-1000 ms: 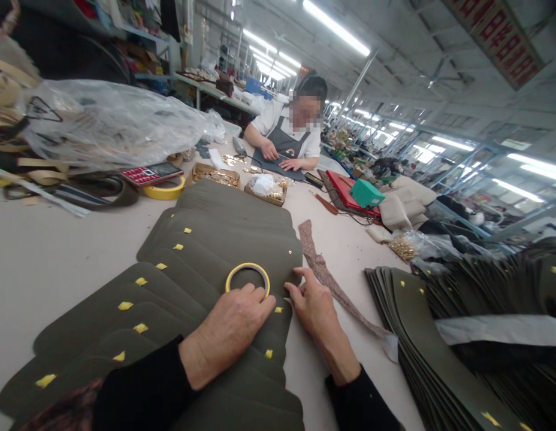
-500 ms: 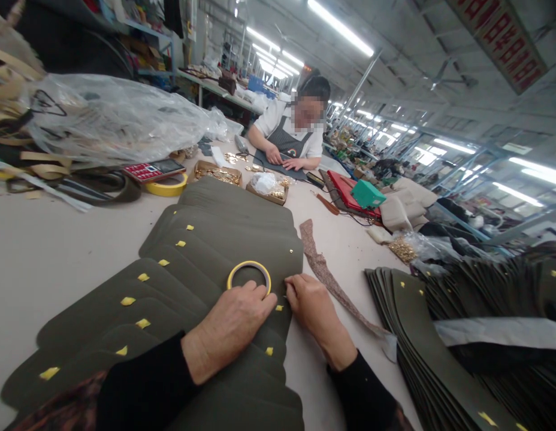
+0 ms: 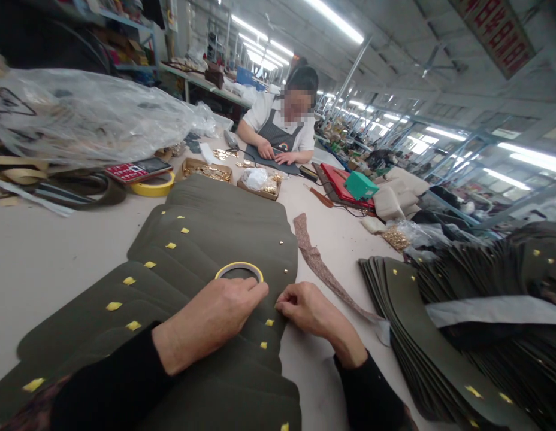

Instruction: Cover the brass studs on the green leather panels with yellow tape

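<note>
My left hand (image 3: 210, 317) is closed on a roll of yellow tape (image 3: 240, 264), which lies tilted over the stack of overlapping olive-green panels (image 3: 233, 209). To its right, at the panels' edge, my right hand (image 3: 310, 308) has thumb and forefinger pinched together; anything between them is too small to make out. Two tiny metal studs (image 3: 286, 271) show on the panel just beyond the right fingers. Small yellow tape pieces (image 3: 269, 322) dot the panels near both hands, and several others (image 3: 114, 306) run along the left side.
Curved olive strips (image 3: 413, 317) are piled at right. A brown speckled strip (image 3: 323, 272) lies between. Farther back are boxes of gold hardware (image 3: 208, 170), a calculator (image 3: 132, 172), another yellow tape roll (image 3: 153, 188) and a green box (image 3: 361, 185). Across the table a person (image 3: 282, 129) works.
My right hand has moved slightly toward me along the panel edge, uncovering a second stud. The left hand still holds the tape roll. The whole view has shifted a little.
</note>
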Available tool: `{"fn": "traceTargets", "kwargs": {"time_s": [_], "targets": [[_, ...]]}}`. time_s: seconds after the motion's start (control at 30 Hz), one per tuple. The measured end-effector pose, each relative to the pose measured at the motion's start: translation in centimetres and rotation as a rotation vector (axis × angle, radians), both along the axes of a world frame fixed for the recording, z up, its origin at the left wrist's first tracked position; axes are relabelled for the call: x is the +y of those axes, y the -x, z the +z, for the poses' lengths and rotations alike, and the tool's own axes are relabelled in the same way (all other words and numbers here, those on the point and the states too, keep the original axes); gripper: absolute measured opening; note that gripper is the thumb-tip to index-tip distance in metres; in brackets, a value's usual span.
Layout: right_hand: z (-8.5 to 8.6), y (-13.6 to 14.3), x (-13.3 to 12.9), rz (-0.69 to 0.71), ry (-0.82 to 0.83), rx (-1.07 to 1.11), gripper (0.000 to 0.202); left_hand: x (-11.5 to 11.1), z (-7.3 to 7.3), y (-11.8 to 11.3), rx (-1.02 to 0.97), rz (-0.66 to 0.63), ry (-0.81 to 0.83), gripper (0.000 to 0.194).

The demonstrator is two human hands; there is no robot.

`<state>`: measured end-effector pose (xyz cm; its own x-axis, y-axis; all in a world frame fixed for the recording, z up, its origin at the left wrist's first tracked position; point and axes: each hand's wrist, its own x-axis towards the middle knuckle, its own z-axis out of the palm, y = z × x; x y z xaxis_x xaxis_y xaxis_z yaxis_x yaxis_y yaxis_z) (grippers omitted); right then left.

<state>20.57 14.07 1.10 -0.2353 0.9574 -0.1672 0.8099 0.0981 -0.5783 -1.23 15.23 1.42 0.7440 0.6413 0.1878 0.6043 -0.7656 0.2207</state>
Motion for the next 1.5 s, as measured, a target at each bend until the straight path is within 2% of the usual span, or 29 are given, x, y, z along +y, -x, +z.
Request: {"fn": "traceTargets", "kwargs": {"time_s": [0.1,0.23,0.33,0.4,0.6,0.8,0.9,1.03,1.1,1.17,1.33,1.5], "targets": [[0.0,-0.4,-0.3,0.006,0.027,0.121,0.015,0.3,-0.8,0.3,-0.098,-0.022,-0.010,0.017],[0.1,0.1,-0.7,-0.126,-0.204,0.388,0.018,0.5,-1.5,0.3,-0.297,-0.033,-0.062,0.030],[0.4,1.1,-1.3,-0.036,-0.375,0.461,0.016,0.4,-1.6,0.1,-0.331,-0.019,-0.070,0.047],[0.5,1.8,-1.6,0.058,-0.491,0.444,0.018,0.3,-1.7,-0.1,-0.315,-0.004,-0.071,0.050],[-0.3,2.6,-1.4,0.160,-0.667,0.288,0.017,-0.2,-1.9,-0.5,-0.315,0.017,-0.061,0.039],[-1.0,2.6,-1.4,0.109,-0.847,0.145,0.019,-0.3,-1.0,-0.8,-0.246,0.069,0.063,0.013],[-0.7,3.1,-1.7,0.015,-0.774,0.192,0.016,-0.2,-0.9,-1.1,-0.271,0.085,0.050,0.016],[-0.1,3.7,-1.4,-0.291,-0.406,0.517,0.010,-0.4,-1.0,-1.5,-0.364,0.054,-0.124,0.021],[-0.2,3.2,-0.7,-0.427,-0.234,0.676,0.010,-0.6,-1.1,-1.6,-0.385,0.024,-0.195,0.022],[-0.7,2.0,0.3,-0.505,-0.114,0.742,0.014,-0.6,-1.2,-1.7,-0.336,0.023,-0.211,0.020],[-2.3,-1.0,1.8,-0.481,0.006,0.732,0.028,0.2,-1.5,-2.0,0.033,0.094,-0.137,0.011],[-2.5,-0.6,1.9,-0.425,-0.071,0.569,0.023,0.4,-1.4,-2.4,0.140,0.097,-0.078,0.010]]}}
